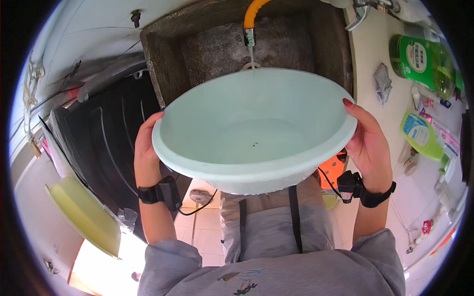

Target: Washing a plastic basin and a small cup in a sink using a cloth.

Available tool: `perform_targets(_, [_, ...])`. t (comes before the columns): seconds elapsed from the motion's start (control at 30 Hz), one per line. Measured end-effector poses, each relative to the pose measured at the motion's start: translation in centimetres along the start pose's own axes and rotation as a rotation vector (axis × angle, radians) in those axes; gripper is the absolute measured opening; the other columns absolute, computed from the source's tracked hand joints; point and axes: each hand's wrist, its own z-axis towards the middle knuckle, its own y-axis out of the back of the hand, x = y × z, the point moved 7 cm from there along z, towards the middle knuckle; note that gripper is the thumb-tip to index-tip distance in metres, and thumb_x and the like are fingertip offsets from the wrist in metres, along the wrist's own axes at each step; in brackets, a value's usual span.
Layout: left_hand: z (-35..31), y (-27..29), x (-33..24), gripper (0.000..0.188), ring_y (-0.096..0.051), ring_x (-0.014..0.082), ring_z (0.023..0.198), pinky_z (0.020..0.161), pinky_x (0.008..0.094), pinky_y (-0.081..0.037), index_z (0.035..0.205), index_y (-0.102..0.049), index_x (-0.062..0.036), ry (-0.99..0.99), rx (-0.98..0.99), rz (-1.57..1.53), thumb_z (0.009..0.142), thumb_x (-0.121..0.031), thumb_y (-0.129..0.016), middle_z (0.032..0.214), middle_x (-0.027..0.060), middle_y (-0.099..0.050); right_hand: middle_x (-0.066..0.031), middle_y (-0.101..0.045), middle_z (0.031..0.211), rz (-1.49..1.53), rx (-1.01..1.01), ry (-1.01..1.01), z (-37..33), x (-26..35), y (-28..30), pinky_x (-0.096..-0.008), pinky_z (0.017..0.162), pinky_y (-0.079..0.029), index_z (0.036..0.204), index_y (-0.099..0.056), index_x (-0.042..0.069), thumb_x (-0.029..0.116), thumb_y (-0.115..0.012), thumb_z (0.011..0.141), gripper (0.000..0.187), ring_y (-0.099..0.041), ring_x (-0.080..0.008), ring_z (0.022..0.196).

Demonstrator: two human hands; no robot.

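Observation:
A large pale mint-green basin is held in front of me, tilted with its far rim at the sink. My left hand grips the left rim, and my right hand grips the right rim with its thumb over the edge. Most fingers of both hands are hidden beneath the basin. Beyond its far rim, a thin stream of water runs from an orange hose with a metal end. A few small dark specks show on the basin's bottom.
Behind the basin is a dark stone sink. A black appliance stands left of it, near a yellow basin. On the right ledge are a grey cloth, a large green bottle and a lime-green bottle.

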Motion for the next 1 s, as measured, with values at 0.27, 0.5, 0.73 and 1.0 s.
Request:
perform_targets(0.27, [4.1, 0.3, 7.5, 0.025, -0.059, 0.017, 0.083, 0.072, 0.0285, -0.05, 0.104, -0.052, 0.0047, 0.241, 0.069, -0.012, 0.087, -0.012, -0.05, 0.095, 0.0117, -0.06, -0.019, -0.06, 0.087, -0.298, 0.004, 0.23, -3.0, 1.7, -7.2, -0.0319, 0.046, -0.057, 0.107, -0.042, -0.01, 0.012, -0.052, 0.084, 0.034, -0.064, -0.0256, 0.061])
perform_targets(0.5, [7.1, 1.7, 14.0, 0.039, -0.061, 0.0188, 0.087, 0.071, 0.0296, -0.052, 0.121, -0.043, 0.0056, 0.498, 0.16, 0.006, 0.087, -0.011, -0.05, 0.102, 0.0144, -0.059, -0.0204, -0.059, 0.09, -0.54, -0.05, 0.398, -4.7, -0.4, -11.6, -0.0345, 0.044, -0.056, 0.115, -0.034, -0.007, 0.007, -0.05, 0.086, 0.036, -0.063, -0.029, 0.062])
perform_targets(0.73, [6.8, -1.4, 15.9, 0.04, -0.057, 0.0207, 0.093, 0.08, 0.0345, -0.049, 0.118, -0.044, 0.0012, 0.469, 0.345, 0.065, 0.078, 0.004, -0.044, 0.106, 0.0114, -0.055, -0.0183, -0.053, 0.101, -0.641, -0.1, 0.502, -6.6, -5.2, -10.1, -0.0349, 0.052, -0.058, 0.12, -0.027, -0.006, -0.002, -0.049, 0.083, 0.043, -0.062, -0.0245, 0.075])
perform_targets(1.0, [10.9, -2.8, 20.3, 0.061, -0.043, 0.0196, 0.115, 0.093, 0.031, -0.04, 0.129, -0.031, 0.0001, 0.484, 0.432, -0.034, 0.073, 0.009, -0.052, 0.127, 0.0105, -0.041, -0.0166, -0.061, 0.086, -0.698, -0.104, 0.433, -7.7, -10.0, -6.6, -0.0284, 0.063, -0.056, 0.098, -0.049, -0.01, -0.006, -0.057, 0.079, 0.021, -0.062, -0.018, 0.075])
